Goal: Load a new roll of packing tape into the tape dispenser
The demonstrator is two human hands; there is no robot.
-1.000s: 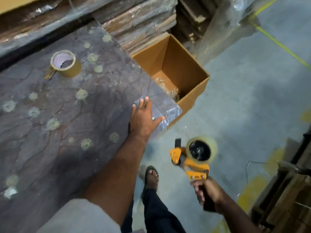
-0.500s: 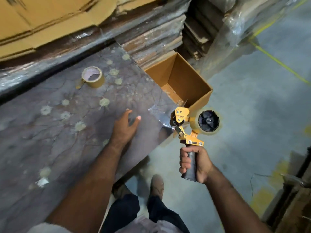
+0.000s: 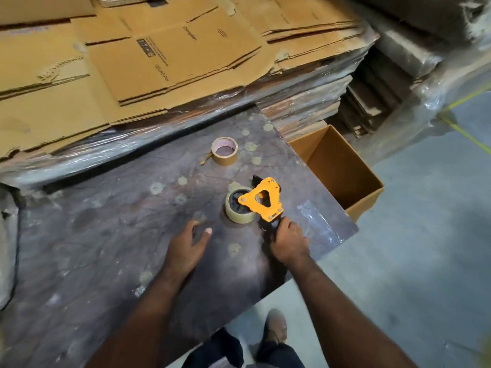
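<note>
An orange tape dispenser (image 3: pixel 263 201) lies on its side on the dark table (image 3: pixel 106 235), with a thin, nearly spent tape roll (image 3: pixel 237 216) on its spool. My right hand (image 3: pixel 288 243) grips its black handle at the near end. A new brown tape roll (image 3: pixel 224 151) lies flat further back on the table, a loose tail sticking out to its left. My left hand (image 3: pixel 187 247) hovers with spread fingers just left of the dispenser, holding nothing.
An open, nearly empty cardboard box (image 3: pixel 342 171) stands on the floor off the table's right edge. Flattened cartons (image 3: pixel 148 57) wrapped in plastic are stacked behind the table. A patch of clear film (image 3: pixel 317 221) sticks to the table's right corner. My feet stand below the near edge.
My right hand has brought the dispenser from the air beside the table down onto the tabletop, laid on its side. My left hand has shifted toward it. The camera has tilted toward the table.
</note>
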